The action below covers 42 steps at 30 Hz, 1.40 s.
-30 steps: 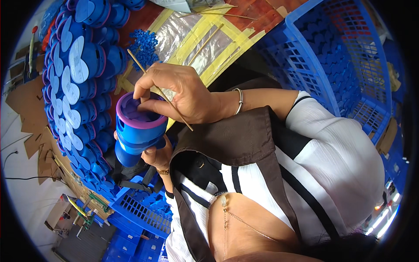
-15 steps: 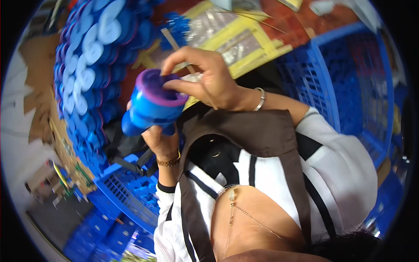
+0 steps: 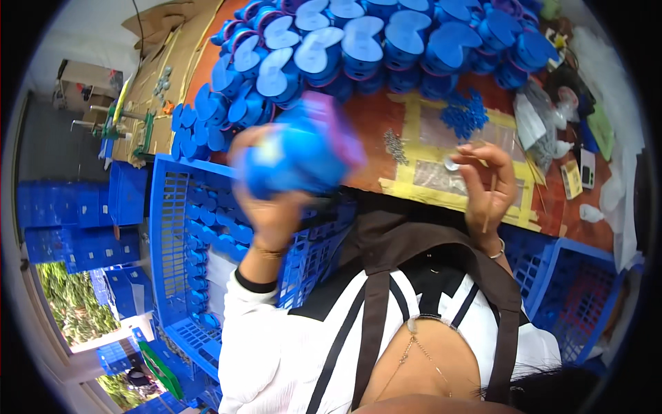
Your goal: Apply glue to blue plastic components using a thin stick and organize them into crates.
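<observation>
Your left hand (image 3: 272, 207) grips the blue spool (image 3: 298, 153) raised above the crate (image 3: 172, 207); your right hand (image 3: 486, 186) pinches a thin stick (image 3: 490, 200). A loose grip risks dropping the spool.

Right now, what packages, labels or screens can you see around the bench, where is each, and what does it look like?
Clear plastic bags: right of the bench, crumpled, see-through.
Small boxed item: far right, flat, yellowish with print.
Small device: beside it, rectangular, white with a dark face; screen or not, cannot tell.
Cardboard box: upper left, brown.
</observation>
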Each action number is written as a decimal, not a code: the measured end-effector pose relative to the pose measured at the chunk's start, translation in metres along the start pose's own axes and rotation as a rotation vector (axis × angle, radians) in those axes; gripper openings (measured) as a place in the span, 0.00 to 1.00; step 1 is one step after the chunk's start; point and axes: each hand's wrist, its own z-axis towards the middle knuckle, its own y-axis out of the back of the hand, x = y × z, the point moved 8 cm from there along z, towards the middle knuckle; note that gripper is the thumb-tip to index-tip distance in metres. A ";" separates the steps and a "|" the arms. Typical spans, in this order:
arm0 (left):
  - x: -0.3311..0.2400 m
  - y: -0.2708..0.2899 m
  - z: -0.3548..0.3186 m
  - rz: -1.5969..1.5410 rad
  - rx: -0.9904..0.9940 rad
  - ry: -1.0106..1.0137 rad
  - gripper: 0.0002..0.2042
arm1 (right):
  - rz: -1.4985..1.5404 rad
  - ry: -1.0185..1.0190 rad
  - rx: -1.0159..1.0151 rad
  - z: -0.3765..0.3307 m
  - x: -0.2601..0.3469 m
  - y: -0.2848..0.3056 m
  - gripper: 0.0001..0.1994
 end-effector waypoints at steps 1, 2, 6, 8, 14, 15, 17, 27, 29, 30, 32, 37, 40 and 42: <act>-0.007 0.039 0.007 -0.077 -0.199 0.009 0.32 | -0.059 0.008 -0.043 0.002 0.000 0.009 0.11; -0.013 0.073 0.023 -0.126 -0.310 -0.009 0.27 | -0.126 0.017 -0.097 0.003 0.000 0.020 0.09; -0.002 0.235 0.087 0.229 -0.641 -0.068 0.23 | -0.196 -0.039 -0.175 0.007 -0.010 0.039 0.05; 0.033 0.309 0.113 0.541 -0.642 0.043 0.26 | -0.196 -0.039 -0.148 0.009 -0.009 0.035 0.05; 0.125 0.379 0.160 1.135 -0.456 0.352 0.36 | -0.276 -0.030 -0.158 0.008 -0.005 0.029 0.05; 0.128 0.379 0.165 1.283 -0.417 0.430 0.37 | -0.288 -0.020 -0.157 0.009 -0.003 0.029 0.05; 0.129 0.375 0.177 1.331 -0.354 0.485 0.36 | -0.305 -0.015 -0.163 0.008 -0.001 0.030 0.05; 0.149 0.409 0.198 1.527 -0.164 0.624 0.32 | -0.298 -0.003 -0.145 0.010 -0.002 0.022 0.04; 0.152 0.406 0.202 1.516 -0.138 0.647 0.36 | -0.303 -0.002 -0.144 0.011 -0.002 0.024 0.04; 0.148 0.401 0.208 1.697 -0.177 0.566 0.38 | -0.311 0.004 -0.150 0.011 -0.001 0.026 0.04; 0.125 0.337 0.217 1.927 -0.173 0.326 0.38 | -0.331 0.010 -0.164 0.011 -0.003 0.027 0.04; 0.168 0.259 0.271 1.194 0.057 0.355 0.35 | -0.346 0.000 -0.156 0.015 -0.008 0.020 0.04; 0.217 0.235 0.292 0.757 0.105 0.713 0.40 | -0.390 0.018 -0.154 0.017 -0.006 0.016 0.04; 0.244 0.228 0.300 0.561 -0.040 0.934 0.49 | -0.391 0.035 -0.161 0.019 -0.005 0.014 0.04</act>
